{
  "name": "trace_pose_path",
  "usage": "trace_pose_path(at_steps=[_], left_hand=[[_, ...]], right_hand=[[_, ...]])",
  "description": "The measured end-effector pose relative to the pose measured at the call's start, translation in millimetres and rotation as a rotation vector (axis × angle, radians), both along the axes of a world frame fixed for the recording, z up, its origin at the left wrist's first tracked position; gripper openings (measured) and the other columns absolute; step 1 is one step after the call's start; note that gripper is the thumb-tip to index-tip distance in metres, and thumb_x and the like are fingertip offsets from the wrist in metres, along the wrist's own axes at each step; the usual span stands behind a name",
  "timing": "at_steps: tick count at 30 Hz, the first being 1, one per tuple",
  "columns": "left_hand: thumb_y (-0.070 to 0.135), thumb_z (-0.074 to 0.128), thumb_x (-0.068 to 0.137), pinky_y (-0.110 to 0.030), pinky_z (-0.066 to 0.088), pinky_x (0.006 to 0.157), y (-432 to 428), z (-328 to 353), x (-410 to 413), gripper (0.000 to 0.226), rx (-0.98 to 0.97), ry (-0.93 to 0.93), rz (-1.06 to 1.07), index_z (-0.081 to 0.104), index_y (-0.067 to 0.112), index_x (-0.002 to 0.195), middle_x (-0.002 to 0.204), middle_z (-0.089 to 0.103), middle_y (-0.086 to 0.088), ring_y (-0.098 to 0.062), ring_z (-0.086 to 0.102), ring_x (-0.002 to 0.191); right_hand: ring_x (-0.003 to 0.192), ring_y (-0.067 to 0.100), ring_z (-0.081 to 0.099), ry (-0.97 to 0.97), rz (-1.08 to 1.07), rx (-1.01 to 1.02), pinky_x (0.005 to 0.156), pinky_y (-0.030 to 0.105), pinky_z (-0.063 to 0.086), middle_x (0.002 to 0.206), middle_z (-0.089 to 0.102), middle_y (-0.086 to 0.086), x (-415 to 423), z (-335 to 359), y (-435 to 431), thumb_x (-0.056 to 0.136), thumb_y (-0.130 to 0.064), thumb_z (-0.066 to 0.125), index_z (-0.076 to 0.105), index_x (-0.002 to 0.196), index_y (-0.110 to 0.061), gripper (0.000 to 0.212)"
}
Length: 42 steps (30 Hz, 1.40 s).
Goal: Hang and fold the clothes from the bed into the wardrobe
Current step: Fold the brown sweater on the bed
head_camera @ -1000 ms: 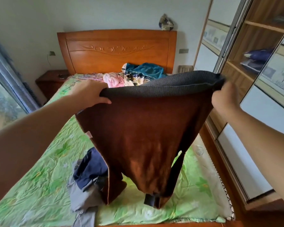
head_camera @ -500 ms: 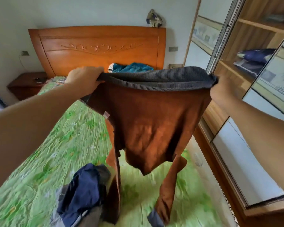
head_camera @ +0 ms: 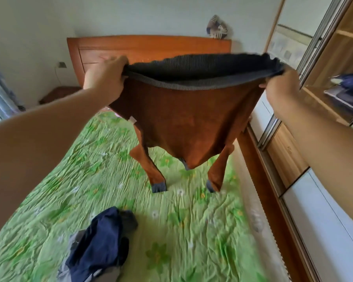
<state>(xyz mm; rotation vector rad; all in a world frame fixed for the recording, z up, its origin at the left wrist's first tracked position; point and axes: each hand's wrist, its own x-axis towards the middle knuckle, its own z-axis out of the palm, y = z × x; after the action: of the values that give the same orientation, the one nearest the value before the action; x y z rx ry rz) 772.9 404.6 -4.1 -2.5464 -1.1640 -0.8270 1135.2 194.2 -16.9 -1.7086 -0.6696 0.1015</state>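
In the head view, a brown garment [head_camera: 192, 123] is held up in the upper middle of the frame, spread wide between two outstretched arms. Its grey ribbed band [head_camera: 202, 82] is stretched across the top. The band's left end is gripped by the left hand [head_camera: 106, 78], whose fingers are curled over the edge. The right end is pinched by the right hand [head_camera: 281, 88], with the fabric bunched under the fingers. Two narrow brown parts hang below the body of the garment, each ended by a grey cuff [head_camera: 159, 187]. Whether the cuffs touch the bedding cannot be told.

The bed [head_camera: 192, 231], covered in a crumpled green flowered sheet, fills the lower and middle frame beneath the garment. A heap of dark blue and grey clothes [head_camera: 100, 247] lies on the sheet at the lower left of centre, well apart from the held garment. A wooden headboard [head_camera: 151, 47] is seen behind the garment at the top. An ornament [head_camera: 217, 30] is seen just above the headboard's right end. A dark nightstand [head_camera: 59, 94] stands at the left, below a wall socket [head_camera: 61, 64].

The wardrobe [head_camera: 289, 159] runs down the right edge of the frame. Folded dark items [head_camera: 348, 92] are seen on an open shelf at the upper right.
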Motion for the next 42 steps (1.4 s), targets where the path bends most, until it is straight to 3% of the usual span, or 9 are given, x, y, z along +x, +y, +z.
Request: trace_pose_path(at_steps=[5, 10, 16, 21, 28, 30, 32, 35, 42], left_hand=[[0.016, 0.053, 0.095, -0.039, 0.051, 0.059, -36, -113, -5, 0.015, -0.191, 0.200, -0.080, 0.052, 0.024, 0.108, 0.098, 0.063, -0.004, -0.028, 0.058, 0.075], [0.017, 0.057, 0.088, -0.032, 0.047, 0.058, -92, -252, -24, 0.026, -0.460, 0.398, -0.104, 0.053, 0.033, 0.107, 0.090, 0.059, 0.008, -0.024, 0.064, 0.082], [0.022, 0.062, 0.089, -0.038, 0.054, 0.069, -161, -372, -53, 0.025, -0.652, 0.619, -0.220, 0.058, 0.029, 0.112, 0.104, 0.062, 0.007, -0.022, 0.064, 0.095], [0.011, 0.049, 0.092, -0.037, 0.051, 0.079, -223, -447, -74, 0.037, -0.738, 0.833, -0.278, 0.057, 0.029, 0.123, 0.116, 0.060, 0.005, -0.021, 0.060, 0.110], [0.000, 0.053, 0.092, -0.040, 0.055, 0.082, -276, -521, -82, 0.038, -0.848, 1.150, -0.246, 0.058, 0.024, 0.121, 0.118, 0.054, 0.003, -0.023, 0.055, 0.115], [0.002, 0.052, 0.094, -0.040, 0.055, 0.086, -284, -539, -85, 0.037, -0.877, 1.255, -0.206, 0.060, 0.023, 0.123, 0.123, 0.055, 0.003, -0.024, 0.053, 0.120], [0.005, 0.051, 0.096, -0.040, 0.052, 0.087, -290, -552, -87, 0.037, -0.941, 1.381, -0.157, 0.062, 0.022, 0.126, 0.128, 0.058, 0.001, -0.025, 0.054, 0.122], [0.010, 0.050, 0.097, -0.039, 0.051, 0.087, -291, -568, -87, 0.037, -1.058, 1.400, -0.117, 0.063, 0.025, 0.128, 0.130, 0.059, 0.001, -0.025, 0.055, 0.121], [0.011, 0.048, 0.093, -0.039, 0.048, 0.081, -232, -590, -38, 0.047, -0.979, 1.044, -0.135, 0.050, 0.027, 0.137, 0.129, 0.049, -0.002, -0.027, 0.049, 0.120]], right_hand=[[0.101, 0.030, 0.066, 0.086, 0.060, -0.311, 0.090, 0.049, 0.056, 0.107, 0.069, 0.010, 3, -127, -34, 0.087, -0.012, 0.043, 0.067, 0.116, -0.012, 0.038], [0.117, 0.034, 0.059, 0.076, 0.215, -0.752, 0.088, 0.037, 0.046, 0.131, 0.063, 0.017, -22, -255, -92, 0.096, -0.008, 0.050, 0.063, 0.135, -0.018, 0.042], [0.087, 0.029, 0.057, -0.015, 0.488, -1.218, 0.070, 0.031, 0.040, 0.114, 0.069, 0.019, -53, -372, -161, 0.095, -0.007, 0.046, 0.069, 0.115, -0.022, 0.034], [0.085, 0.029, 0.061, -0.072, 0.693, -1.484, 0.068, 0.034, 0.047, 0.107, 0.069, 0.013, -83, -451, -213, 0.096, -0.013, 0.044, 0.065, 0.104, -0.029, 0.027], [0.136, 0.028, 0.049, -0.269, 0.941, -1.756, 0.103, 0.041, 0.047, 0.161, 0.034, 0.001, -114, -535, -268, 0.098, 0.002, 0.039, 0.047, 0.148, -0.028, 0.059], [0.138, 0.029, 0.046, -0.314, 0.989, -1.849, 0.105, 0.041, 0.046, 0.162, 0.032, 0.003, -117, -546, -274, 0.098, 0.000, 0.040, 0.047, 0.147, -0.028, 0.058], [0.125, 0.030, 0.056, -0.346, 1.019, -1.948, 0.099, 0.041, 0.050, 0.145, 0.052, 0.005, -120, -554, -277, 0.096, -0.003, 0.045, 0.056, 0.138, -0.029, 0.050], [0.119, 0.030, 0.058, -0.332, 1.036, -1.950, 0.093, 0.040, 0.051, 0.132, 0.059, 0.004, -125, -564, -274, 0.094, -0.005, 0.045, 0.058, 0.129, -0.030, 0.045], [0.119, 0.028, 0.048, -0.406, 0.914, -1.645, 0.089, 0.041, 0.047, 0.128, 0.049, 0.004, -116, -589, -198, 0.100, -0.019, 0.037, 0.049, 0.135, -0.026, 0.038]])
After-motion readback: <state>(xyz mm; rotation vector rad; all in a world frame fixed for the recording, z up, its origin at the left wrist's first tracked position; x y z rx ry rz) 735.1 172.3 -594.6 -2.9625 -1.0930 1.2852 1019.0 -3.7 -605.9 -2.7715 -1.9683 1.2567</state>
